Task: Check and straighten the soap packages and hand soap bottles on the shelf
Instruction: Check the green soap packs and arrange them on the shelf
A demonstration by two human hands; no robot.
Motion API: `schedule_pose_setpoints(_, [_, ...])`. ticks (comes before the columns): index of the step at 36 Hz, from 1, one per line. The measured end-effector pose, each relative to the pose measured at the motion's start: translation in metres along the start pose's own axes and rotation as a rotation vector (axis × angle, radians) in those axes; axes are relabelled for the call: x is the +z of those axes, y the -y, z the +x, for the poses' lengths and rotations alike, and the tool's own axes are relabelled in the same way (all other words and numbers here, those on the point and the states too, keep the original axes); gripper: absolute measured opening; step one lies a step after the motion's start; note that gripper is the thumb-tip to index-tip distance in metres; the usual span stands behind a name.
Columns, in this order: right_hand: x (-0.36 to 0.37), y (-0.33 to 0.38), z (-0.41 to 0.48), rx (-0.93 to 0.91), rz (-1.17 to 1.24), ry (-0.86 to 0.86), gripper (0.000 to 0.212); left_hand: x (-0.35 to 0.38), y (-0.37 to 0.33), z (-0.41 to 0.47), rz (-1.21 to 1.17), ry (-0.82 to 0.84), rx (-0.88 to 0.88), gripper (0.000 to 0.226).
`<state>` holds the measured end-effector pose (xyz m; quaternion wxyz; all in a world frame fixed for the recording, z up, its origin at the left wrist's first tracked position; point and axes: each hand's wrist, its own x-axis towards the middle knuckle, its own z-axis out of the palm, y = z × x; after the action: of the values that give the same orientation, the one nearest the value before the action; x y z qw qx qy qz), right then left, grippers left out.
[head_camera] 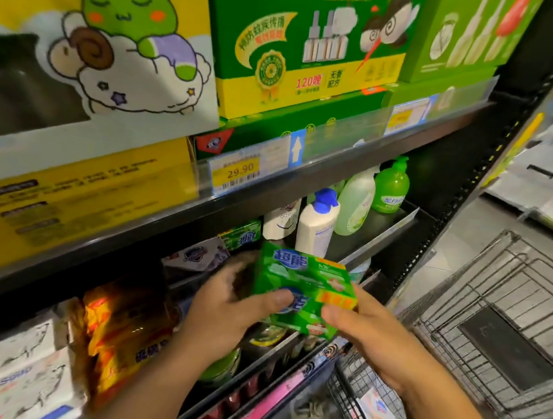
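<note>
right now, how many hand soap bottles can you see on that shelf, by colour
bright green bottle: 1
pale green bottle: 1
white bottle with blue pump: 1
white bottle, top hidden: 1
total: 4

Bare shelf (380,226) beside the bottles (317,229) is open. The pack (302,285), gripped by left hand (226,312) and right hand (371,338), blocks the front; cart (513,280) crowds the right.

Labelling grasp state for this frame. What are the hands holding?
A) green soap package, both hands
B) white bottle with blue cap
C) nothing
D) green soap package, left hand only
A: the left hand and the right hand each grip an end of the green soap package, while the white bottle with blue cap stands untouched on the shelf behind.
</note>
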<state>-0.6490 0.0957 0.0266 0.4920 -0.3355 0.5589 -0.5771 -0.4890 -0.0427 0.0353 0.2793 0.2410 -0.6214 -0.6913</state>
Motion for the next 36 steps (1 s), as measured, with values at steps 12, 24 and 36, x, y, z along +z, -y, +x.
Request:
schedule_pose_setpoints(12, [0.012, 0.009, -0.001, -0.017, 0.352, -0.165, 0.056, -0.015, -0.012, -0.009, 0.316, 0.383, 0.102, 0.129])
schedule_pose_setpoints(24, [0.026, 0.011, -0.005, 0.134, 0.297, 0.102, 0.063, -0.014, -0.012, -0.013, 0.292, 0.047, 0.470, 0.074])
schedule_pose_setpoints(36, [0.008, 0.002, 0.007, -0.216, -0.459, -0.141, 0.068, -0.011, -0.034, -0.009, 0.477, 0.092, 0.115, 0.079])
